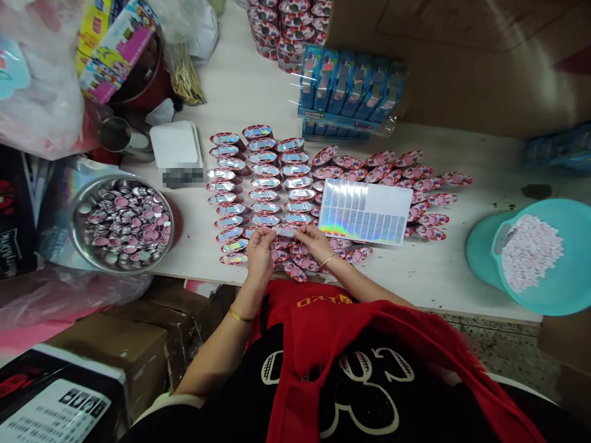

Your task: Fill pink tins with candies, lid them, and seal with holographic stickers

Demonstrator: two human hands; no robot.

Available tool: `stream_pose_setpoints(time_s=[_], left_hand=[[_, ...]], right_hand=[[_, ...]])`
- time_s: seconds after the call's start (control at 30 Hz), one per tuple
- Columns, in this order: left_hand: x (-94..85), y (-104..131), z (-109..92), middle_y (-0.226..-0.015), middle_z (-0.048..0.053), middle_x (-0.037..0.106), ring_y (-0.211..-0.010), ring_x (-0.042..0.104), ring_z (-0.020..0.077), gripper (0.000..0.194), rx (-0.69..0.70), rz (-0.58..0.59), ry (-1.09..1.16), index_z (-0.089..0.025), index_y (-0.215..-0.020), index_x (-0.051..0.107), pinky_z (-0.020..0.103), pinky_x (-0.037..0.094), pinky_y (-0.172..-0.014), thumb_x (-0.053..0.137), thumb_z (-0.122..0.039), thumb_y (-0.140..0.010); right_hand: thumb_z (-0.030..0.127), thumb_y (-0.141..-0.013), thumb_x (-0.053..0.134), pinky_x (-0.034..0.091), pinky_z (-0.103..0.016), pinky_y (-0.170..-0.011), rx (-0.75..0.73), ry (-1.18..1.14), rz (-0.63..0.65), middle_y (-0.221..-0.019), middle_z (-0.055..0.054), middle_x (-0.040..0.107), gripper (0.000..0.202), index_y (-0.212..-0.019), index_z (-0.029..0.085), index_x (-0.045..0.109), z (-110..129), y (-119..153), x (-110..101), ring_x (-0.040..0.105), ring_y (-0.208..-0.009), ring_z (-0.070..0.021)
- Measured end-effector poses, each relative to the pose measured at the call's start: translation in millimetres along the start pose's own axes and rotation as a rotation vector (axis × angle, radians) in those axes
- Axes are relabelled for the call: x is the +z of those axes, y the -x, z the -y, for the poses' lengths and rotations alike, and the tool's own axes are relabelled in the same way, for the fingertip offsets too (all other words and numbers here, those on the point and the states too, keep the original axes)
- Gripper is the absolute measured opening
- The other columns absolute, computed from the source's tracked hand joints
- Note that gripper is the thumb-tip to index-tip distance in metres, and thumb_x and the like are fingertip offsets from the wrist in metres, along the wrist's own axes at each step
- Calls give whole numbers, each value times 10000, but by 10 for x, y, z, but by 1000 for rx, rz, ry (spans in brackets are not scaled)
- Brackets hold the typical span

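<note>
Both hands meet over the near part of the rows of small red-patterned oval packs. My left hand [261,246] pinches one end of a small shiny sticker [286,231], and my right hand [314,242] pinches its other end. Packs on the left, such as one pack [265,169], carry silvery stickers on top. Those on the right, like an open-topped pack [348,162], show round pink pieces. A holographic sticker sheet [364,212] lies on the right-hand packs, its upper right part bare.
A metal bowl [76,231] of small round pieces stands left. At the right edge is a turquoise tub [482,246] with white-pink pieces. Blue boxes [351,86] and a large cardboard box [462,67] stand behind. A white scale [175,144] sits back left.
</note>
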State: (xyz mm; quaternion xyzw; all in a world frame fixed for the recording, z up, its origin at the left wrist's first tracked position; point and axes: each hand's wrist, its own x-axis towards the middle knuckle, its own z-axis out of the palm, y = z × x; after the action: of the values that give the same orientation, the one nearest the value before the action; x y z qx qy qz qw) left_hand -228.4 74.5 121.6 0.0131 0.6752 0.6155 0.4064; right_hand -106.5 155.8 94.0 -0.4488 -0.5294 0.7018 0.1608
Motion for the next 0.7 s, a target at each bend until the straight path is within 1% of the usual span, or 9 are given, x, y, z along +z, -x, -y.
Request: stream_pose_setpoints(time_s=[0.07, 0.17, 0.23, 0.33, 0.4, 0.5, 0.6, 0.63, 0.7], left_hand=[[-31, -52, 91, -645, -39, 520, -571, 443, 76, 177, 70, -50, -118, -177, -715, 547, 215, 368, -591, 702, -259, -692], [-75, -144, 236, -694, -20, 544, -650, 492, 104, 154, 249, -77, -341, -183, -718, 546, 244, 411, -683, 664, -277, -748], [-98, -202, 309, -733, -1, 555, -711, 512, 132, 153, 364, -86, -527, -190, -716, 544, 273, 418, -735, 635, -291, -787], [-111, -261, 366, -823, 34, 577, -857, 535, 186, 128, 466, -120, -819, -199, -735, 562, 332, 400, -843, 619, -285, -811], [-101, -277, 381, -896, 52, 584, -945, 533, 218, 102, 481, -145, -967, -202, -757, 576, 370, 371, -896, 614, -277, -815], [-75, -272, 389, -971, 66, 576, -1009, 521, 245, 86, 471, -169, -1083, -200, -766, 578, 400, 343, -929, 602, -265, -816], [-80, -244, 381, -1002, 80, 567, -1044, 505, 265, 64, 452, -177, -1077, -201, -811, 572, 417, 335, -945, 601, -258, -806], [-89, -237, 369, -1016, 88, 566, -1055, 498, 274, 87, 453, -181, -1057, -200, -852, 571, 424, 333, -949, 609, -255, -795], [-95, -241, 323, -1060, 107, 563, -1076, 485, 288, 210, 479, -193, -1000, -197, -974, 566, 440, 324, -960, 620, -240, -776]], right_hand=[[539, -840, 531, 350, -282, -619, -60, 159, -61, -634, 19, 459, 373, -661, 214, 492, -1, 1, 10, 430, -619, -142], [350, -887, 514, 360, -313, -708, -218, 581, -150, -705, -28, 527, 257, -675, 206, 518, 28, -28, 21, 481, -739, -184], [279, -900, 498, 347, -337, -755, -277, 843, -148, -792, -66, 581, 207, -722, 196, 564, 48, -59, 25, 496, -838, -215], [276, -935, 453, 329, -359, -772, -296, 1074, -121, -905, -99, 618, 217, -809, 186, 606, 51, -96, 33, 493, -912, -240], [285, -953, 423, 322, -370, -786, -299, 1152, -99, -939, -109, 627, 243, -842, 182, 612, 39, -111, 43, 493, -932, -249], [288, -961, 403, 321, -384, -816, -271, 1194, -74, -956, -121, 635, 249, -903, 170, 614, 18, -125, 64, 497, -960, -264], [258, -941, 425, 329, -394, -850, -231, 1154, -85, -1054, -147, 634, 261, -1112, 133, 578, -4, -138, 83, 503, -1007, -279], [228, -927, 431, 333, -396, -861, -228, 1134, -83, -1098, -157, 628, 314, -1200, 118, 539, -9, -140, 85, 503, -1023, -284], [154, -888, 427, 342, -397, -876, -251, 1094, -46, -1148, -165, 618, 445, -1330, 105, 452, -7, -132, 72, 506, -1034, -287]])
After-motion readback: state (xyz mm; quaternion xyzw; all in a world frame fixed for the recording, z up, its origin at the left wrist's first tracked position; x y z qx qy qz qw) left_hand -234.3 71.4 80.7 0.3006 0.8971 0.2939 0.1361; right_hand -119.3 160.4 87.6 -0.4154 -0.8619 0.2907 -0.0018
